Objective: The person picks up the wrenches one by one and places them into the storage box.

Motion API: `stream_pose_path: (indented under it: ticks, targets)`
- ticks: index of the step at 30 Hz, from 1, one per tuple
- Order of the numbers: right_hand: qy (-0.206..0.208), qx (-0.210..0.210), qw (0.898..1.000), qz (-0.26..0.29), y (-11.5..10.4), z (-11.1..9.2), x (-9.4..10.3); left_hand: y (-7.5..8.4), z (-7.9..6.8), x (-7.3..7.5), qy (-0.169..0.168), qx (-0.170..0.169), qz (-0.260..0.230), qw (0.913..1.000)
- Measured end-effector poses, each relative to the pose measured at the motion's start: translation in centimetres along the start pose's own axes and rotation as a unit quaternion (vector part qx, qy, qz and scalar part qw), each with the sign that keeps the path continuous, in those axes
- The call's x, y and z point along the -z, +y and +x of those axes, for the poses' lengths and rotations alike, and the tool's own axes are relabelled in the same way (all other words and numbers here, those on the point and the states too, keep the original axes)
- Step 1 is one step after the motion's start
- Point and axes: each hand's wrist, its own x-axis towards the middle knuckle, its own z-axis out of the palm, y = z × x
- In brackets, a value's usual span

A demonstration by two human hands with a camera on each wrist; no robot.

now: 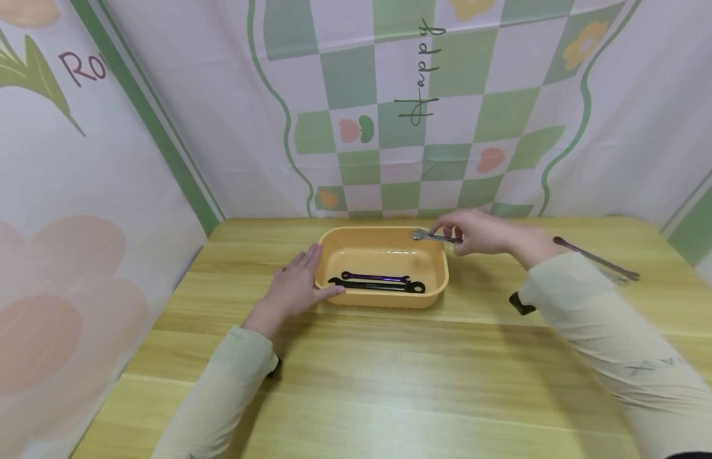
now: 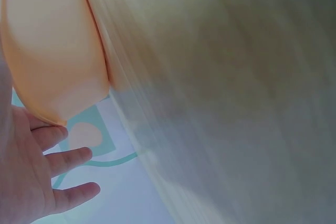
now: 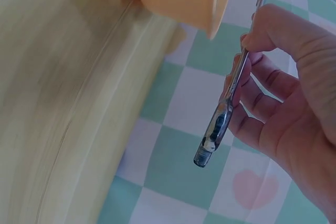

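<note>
A yellow-orange plastic bin [image 1: 384, 298] stands on the table, holding a purple wrench [image 1: 375, 277] and, nearer its front wall, a longer black wrench [image 1: 378, 286]. My left hand [image 1: 295, 284] lies against the bin's left end with fingers extended, the thumb over the front left corner. The left wrist view shows those fingers [image 2: 71, 161] spread beside the bin's outer wall. Over the bin's back right corner, my right hand [image 1: 476, 231] pinches a shiny silver wrench [image 1: 436, 236] between thumb and fingers. In the right wrist view this wrench [image 3: 226, 103] is above the rim level, with both ends exposed.
Right of the bin, partly behind the right sleeve [image 1: 591, 306], lie a dark wrench [image 1: 596, 257] and a silver tool [image 1: 615, 276] under it. A patterned cloth [image 1: 401, 153] hangs behind the wooden table [image 1: 356, 382], and another cloth [image 1: 103, 210] hangs at the left.
</note>
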Motion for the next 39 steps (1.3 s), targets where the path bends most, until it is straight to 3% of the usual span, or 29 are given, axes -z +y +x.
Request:
stream_pose_path:
  ticks: [7, 14, 39]
  targets:
    - [-0.004, 0.021, 1.000, -0.018, -0.6, 1.1, -0.5, 0.0, 0.1, 0.0, -0.003, -0.001, 0.002, 1.0000]
    - [-0.024, 0.009, 1.000, -0.010, -1.3, 1.7, -0.8, 0.0, 0.1, -0.1, 0.000, -0.003, 0.005, 1.0000]
    - [-0.058, 0.036, 0.998, 0.017, -3.5, 4.3, -1.9, 0.0, 0.1, 0.0, 0.005, -0.002, 0.003, 1.0000]
